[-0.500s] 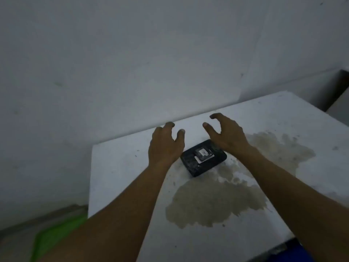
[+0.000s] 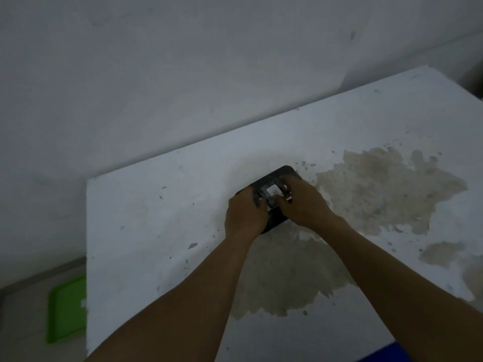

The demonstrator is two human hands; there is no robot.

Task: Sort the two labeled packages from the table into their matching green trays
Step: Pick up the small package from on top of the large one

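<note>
A dark flat package (image 2: 278,176) with a white label lies on the white table (image 2: 146,218), near its far edge. My left hand (image 2: 244,212) covers the package's left side, fingers curled onto it. From the other side my right hand (image 2: 303,202) rests on the package, fingertips at the label. Both hands grip the package, which still touches the table. Only one package shows; much of it is hidden under my hands. A green tray (image 2: 66,309) lies on the floor left of the table, partly cut off by the table's edge.
A grey wall runs right behind the table. Large brownish stains (image 2: 379,189) mark the tabletop to the right and in front of the package. Something blue (image 2: 384,354) shows below the table's near edge at the bottom right.
Both hands, which hovered open above the package, have come down and closed on it. The view has shifted, showing more of the green tray.
</note>
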